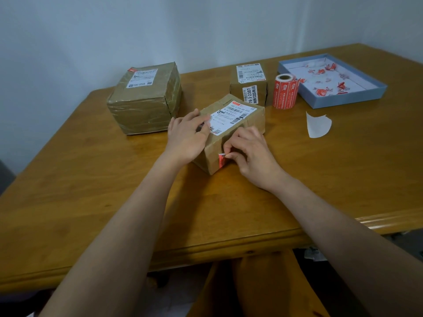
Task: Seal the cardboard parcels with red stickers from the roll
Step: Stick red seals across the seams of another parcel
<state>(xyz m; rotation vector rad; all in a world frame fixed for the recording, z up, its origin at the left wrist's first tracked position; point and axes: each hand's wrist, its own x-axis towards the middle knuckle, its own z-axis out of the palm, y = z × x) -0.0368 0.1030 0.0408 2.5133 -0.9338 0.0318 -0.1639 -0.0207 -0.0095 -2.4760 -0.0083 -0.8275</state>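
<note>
A small cardboard parcel (242,115) with a white shipping label lies in the middle of the wooden table. My left hand (187,136) rests on its top left corner, fingers spread over the label's edge. My right hand (249,154) is at the parcel's near side and pinches a red sticker (221,160) that lies partly against the cardboard near the bottom corner. The red sticker roll (285,91) stands upright behind the parcel, to the right. A second small parcel (249,84) stands beside the roll, and a larger taped parcel (146,99) sits at the left.
A shallow blue tray (348,101) holding crumpled red and white sticker scraps sits at the back right. A white piece of backing paper (318,125) lies on the table (91,191) right of the parcel. The wall runs close behind the table.
</note>
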